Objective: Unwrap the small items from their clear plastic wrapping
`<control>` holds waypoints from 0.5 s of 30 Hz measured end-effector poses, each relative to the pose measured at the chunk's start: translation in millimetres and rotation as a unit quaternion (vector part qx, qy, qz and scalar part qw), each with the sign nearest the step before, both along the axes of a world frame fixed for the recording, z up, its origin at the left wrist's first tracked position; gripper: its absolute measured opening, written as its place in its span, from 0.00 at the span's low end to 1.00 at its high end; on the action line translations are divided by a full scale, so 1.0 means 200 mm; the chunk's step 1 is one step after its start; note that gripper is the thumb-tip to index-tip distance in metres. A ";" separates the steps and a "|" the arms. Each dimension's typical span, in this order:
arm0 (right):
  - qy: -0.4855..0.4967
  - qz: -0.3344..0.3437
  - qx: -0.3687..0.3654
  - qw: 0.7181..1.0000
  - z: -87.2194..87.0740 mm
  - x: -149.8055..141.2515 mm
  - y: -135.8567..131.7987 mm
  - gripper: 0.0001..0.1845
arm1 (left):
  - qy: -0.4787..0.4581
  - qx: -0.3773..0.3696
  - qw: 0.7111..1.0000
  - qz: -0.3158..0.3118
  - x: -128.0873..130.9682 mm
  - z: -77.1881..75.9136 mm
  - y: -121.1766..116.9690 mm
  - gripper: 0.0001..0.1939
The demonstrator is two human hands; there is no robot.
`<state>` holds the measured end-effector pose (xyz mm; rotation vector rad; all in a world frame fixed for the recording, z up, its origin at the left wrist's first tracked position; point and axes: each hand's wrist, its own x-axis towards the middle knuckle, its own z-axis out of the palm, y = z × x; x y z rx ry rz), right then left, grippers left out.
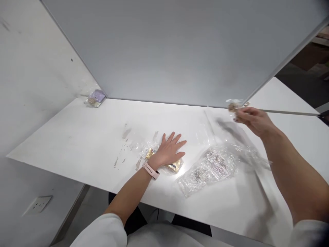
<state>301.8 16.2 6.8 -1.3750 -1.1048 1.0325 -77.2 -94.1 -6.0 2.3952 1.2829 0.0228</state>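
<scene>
My left hand (169, 151) lies flat with its fingers spread, partly over a gold packet (175, 166) in clear plastic wrap. The packet's middle is hidden under the palm. My right hand (253, 120) is raised at the right, pinching a small clear bag with something brownish in it (233, 107). That bag is blurred, so its contents are hard to tell. Between my arms lies a larger clear plastic bag (218, 163) with small shiny silvery and purplish pieces inside. Its loose, see-through end stretches toward my right forearm.
A white table (84, 137) bears greyish scuff marks left of my left hand. A grey panel (164, 51) rises along its back edge. In the far left corner sits a small purple packet (97, 96). A wall socket (38, 204) is at the lower left.
</scene>
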 end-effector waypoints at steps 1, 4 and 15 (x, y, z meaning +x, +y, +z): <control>0.033 -0.082 0.016 0.996 -0.03 0.08 0.01 0.13 | -0.003 0.000 1.000 0.001 0.00 0.00 0.00 0.27; 0.079 -0.328 -0.008 0.941 -0.09 0.26 0.09 0.14 | -0.014 0.000 1.000 0.007 0.01 0.01 0.00 0.27; -0.192 -0.290 0.025 0.937 0.02 0.43 0.74 0.19 | -0.071 0.019 0.997 0.026 0.01 -0.04 0.02 0.25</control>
